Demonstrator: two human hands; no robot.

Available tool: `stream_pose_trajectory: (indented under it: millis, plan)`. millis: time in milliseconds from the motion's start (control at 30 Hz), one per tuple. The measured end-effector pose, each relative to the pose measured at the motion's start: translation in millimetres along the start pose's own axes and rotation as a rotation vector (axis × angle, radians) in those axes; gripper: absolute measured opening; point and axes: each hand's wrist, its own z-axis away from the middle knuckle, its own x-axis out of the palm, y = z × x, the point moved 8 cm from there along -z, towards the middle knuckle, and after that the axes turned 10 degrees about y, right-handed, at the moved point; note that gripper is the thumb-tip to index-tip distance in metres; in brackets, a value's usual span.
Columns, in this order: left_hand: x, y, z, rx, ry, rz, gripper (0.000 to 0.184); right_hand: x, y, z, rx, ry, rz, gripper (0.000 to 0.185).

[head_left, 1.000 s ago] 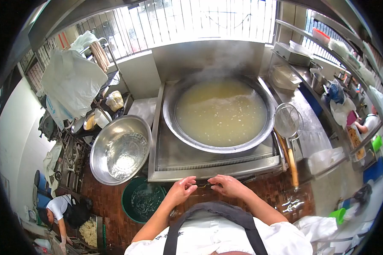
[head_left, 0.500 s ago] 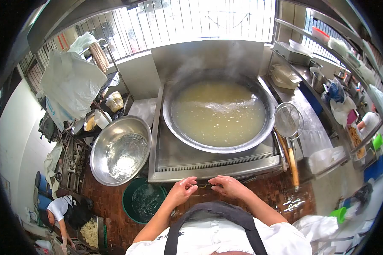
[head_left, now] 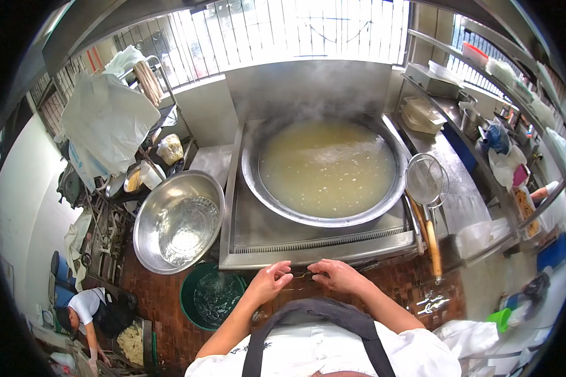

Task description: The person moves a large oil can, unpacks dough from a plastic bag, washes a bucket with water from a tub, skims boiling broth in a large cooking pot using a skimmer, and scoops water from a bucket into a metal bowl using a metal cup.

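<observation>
My left hand (head_left: 270, 281) and my right hand (head_left: 334, 275) are held apart in front of my apron, by the front edge of the steel stove (head_left: 314, 249). Both have loosely curved fingers and hold nothing. Beyond them a large wide pan (head_left: 324, 169) of cloudy yellowish liquid steams, with small pale bits on its surface. A steel bowl (head_left: 178, 223) with clear liquid stands to the left of the stove. Below that bowl is a green tub (head_left: 212, 298) of water.
Wooden-handled strainers (head_left: 426, 182) lie right of the pan. A co-worker (head_left: 94, 311) bends over pale food at lower left. Another person's arm (head_left: 540, 193) shows at far right. Shelves line both sides, and a plastic sheet (head_left: 107, 119) hangs at left.
My hands have stayed in place. Steam and the ripples on the pan's liquid have shifted. The person at far right has moved slightly.
</observation>
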Motion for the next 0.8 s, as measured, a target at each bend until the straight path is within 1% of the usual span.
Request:
stream_pose_trajectory:
  millis: [333,467,800]
  plan:
    - [-1.9,2.0,-1.5,0.032,-0.004,-0.006,0.045,-2.3,-3.9,-3.0,0.002,0.001,0.02,0.03]
    - [-0.3,-1.4,-2.6,0.007,-0.004,-0.002,0.044,-2.3,-3.4,-3.1,0.005,-0.023,0.017,0.034]
    - [0.7,-2.3,-4.2,-0.002,-0.008,-0.012,0.045,1.0,2.6,-4.3,0.006,-0.011,0.0,0.033]
